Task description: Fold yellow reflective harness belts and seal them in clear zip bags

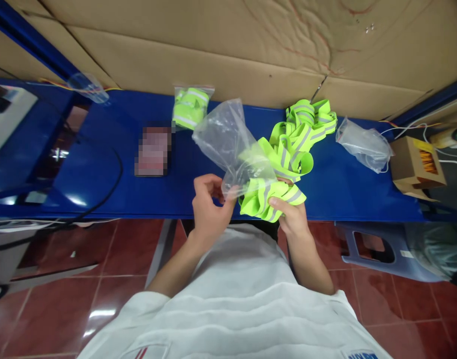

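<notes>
- L hand (212, 207), lower ctr of frame: fingers curled, thumb tip nearly meeting them, pinching lower edge of clear plastic bag.
- R hand (293, 217), just R of ctr: thumb pressed over bundle, fingers mostly hidden behind; firm hold.
- Clear bag (221, 130), ctr of frame: thin, crumpled, upper part spread toward top; lower part overlaps straps. Can't tell if any strap is inside.
- Strap bundle (263, 202), in R hand, lower ctr: fluoro yel-grn w/ grey stripes, folded in loops, above front edge of bench.
- Strap pile (302, 130), R of ctr, running to upper R: same colour & stripe, loose loops, directly behind bundle.
- Filled bag (191, 107), upper ctr-L: clear, w/ yel-grn strap folded inside; lies near back of bench.
- Pixelated rectangular item (152, 152), L of ctr: reddish, details n/a (blurred).
- Plastic bags (365, 143), R side: clear, in a heap, beside carton.
- Carton (411, 162), far R: brown cardboard, orange contents showing thru opening.
- Clear cup (88, 89), upper L: on its side.
- Bench (112, 144), across mid-frame: blue top.
- Stool (350, 244), lower R: blue-grey plastic, on red tile floor (134, 249).
</notes>
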### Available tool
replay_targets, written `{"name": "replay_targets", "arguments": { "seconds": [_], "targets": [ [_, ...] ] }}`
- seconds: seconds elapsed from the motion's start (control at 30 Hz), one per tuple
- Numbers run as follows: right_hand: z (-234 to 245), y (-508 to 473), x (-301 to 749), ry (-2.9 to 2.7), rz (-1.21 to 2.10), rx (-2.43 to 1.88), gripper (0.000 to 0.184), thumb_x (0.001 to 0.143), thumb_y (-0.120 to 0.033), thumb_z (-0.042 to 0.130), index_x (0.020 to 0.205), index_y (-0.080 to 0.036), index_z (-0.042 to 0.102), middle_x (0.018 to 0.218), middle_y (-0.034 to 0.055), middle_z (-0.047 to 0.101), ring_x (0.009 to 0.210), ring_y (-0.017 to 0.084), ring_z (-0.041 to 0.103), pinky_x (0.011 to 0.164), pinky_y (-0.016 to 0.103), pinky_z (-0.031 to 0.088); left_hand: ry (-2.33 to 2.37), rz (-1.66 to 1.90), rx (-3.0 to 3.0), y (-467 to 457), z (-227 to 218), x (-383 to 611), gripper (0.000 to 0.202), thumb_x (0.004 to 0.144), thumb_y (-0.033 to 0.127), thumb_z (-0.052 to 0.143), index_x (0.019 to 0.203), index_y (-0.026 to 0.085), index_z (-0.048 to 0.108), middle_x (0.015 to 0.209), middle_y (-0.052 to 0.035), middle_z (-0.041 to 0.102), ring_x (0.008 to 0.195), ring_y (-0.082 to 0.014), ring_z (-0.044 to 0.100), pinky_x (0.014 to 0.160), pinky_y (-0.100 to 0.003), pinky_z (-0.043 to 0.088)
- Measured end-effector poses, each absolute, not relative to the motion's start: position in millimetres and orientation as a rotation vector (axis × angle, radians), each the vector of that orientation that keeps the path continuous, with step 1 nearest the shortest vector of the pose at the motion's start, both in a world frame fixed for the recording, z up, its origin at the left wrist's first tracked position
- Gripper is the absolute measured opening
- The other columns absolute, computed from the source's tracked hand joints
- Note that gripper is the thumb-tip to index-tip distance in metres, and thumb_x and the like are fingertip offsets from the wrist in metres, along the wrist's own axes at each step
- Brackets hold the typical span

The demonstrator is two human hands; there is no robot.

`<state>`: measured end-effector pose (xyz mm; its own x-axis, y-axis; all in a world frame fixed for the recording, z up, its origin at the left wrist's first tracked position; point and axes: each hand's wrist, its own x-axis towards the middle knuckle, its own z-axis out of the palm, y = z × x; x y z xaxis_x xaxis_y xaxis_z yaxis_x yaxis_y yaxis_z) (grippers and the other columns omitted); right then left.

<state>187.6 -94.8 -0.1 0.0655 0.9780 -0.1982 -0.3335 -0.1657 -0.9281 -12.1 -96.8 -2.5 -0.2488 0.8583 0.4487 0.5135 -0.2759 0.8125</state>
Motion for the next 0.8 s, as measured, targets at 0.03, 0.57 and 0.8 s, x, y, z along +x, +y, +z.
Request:
{"name": "replay_targets", "arguments": {
  "seconds": [0.03,0.57,0.8],
  "targets": [
    [-1,-95,187,-0.808,1.403,-1.143,0.052,0.06,-0.034,0.097,0.108,-0.023,0.078,0.099,0.0016,0.078,0.091,0.022,0.072,0.084,0.035,0.061,1.682,1.456,1.637,-95,-2,-10,0.027,0.094,0.04,0.072,0.104,0.021,0.056,0.08,0.0043,0.061,0.064,-0.0083,0.056,0.06,-0.02,0.046],
    [-1,-93,169,-0.693,1.259,-1.096,0.049,0.073,-0.036,0.088,0.117,-0.024,0.07,0.114,0.0044,0.076,0.109,0.024,0.071,0.1,0.039,0.06,1.349,1.556,1.429,-113,-51,26,0.032,0.106,0.035,0.053,0.133,0.026,0.038,0.09,0.0002,0.07,0.06,-0.0087,0.065,0.062,-0.022,0.057],
    [-6,-87,167,-0.64,1.269,-1.129,0.05,0.069,-0.038,0.089,0.114,-0.023,0.071,0.118,0.0055,0.076,0.113,0.026,0.071,0.102,0.041,0.06,1.602,1.27,1.534,-113,-41,18,0.043,0.101,0.023,0.056,0.143,0.023,0.046,0.095,-0.0027,0.079,0.073,-0.0142,0.076,0.067,-0.024,0.058]
  ]
}}
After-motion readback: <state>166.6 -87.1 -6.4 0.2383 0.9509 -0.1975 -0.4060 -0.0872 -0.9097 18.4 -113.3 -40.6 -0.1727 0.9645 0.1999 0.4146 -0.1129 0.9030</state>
